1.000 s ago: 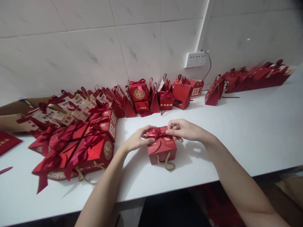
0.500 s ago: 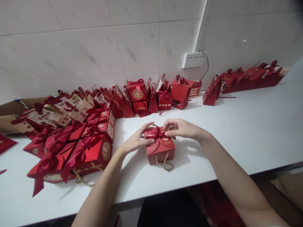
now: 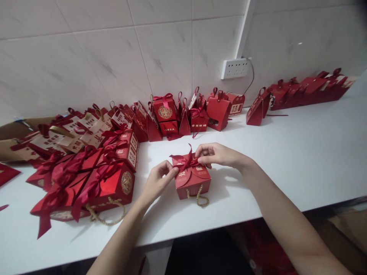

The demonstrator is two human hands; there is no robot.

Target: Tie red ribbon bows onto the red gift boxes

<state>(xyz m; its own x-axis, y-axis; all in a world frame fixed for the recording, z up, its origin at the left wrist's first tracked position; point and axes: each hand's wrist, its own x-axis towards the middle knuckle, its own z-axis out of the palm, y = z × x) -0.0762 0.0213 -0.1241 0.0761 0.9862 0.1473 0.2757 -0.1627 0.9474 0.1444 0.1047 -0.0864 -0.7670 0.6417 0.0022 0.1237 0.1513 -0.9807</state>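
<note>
A small red gift box stands upright on the white table, a twisted gold cord handle hanging from its near side. Across its top lies a dark red ribbon tied in a bow. My left hand, at the box's left, pinches the ribbon's left loop between thumb and forefinger. On the other side, the curled fingers of my right hand pinch the bow's right part. Part of the ribbon is hidden behind the right fingers.
Larger red boxes with ribbons crowd the table at left. Behind them are cream tags or bags and a cardboard box. Small red boxes line the tiled wall, under a white socket strip.
My left hand has drawn back to the left and closed its thumb and forefinger on the ribbon's left loop. A ribbon end now stands up from the bow. My right hand has barely moved.
</note>
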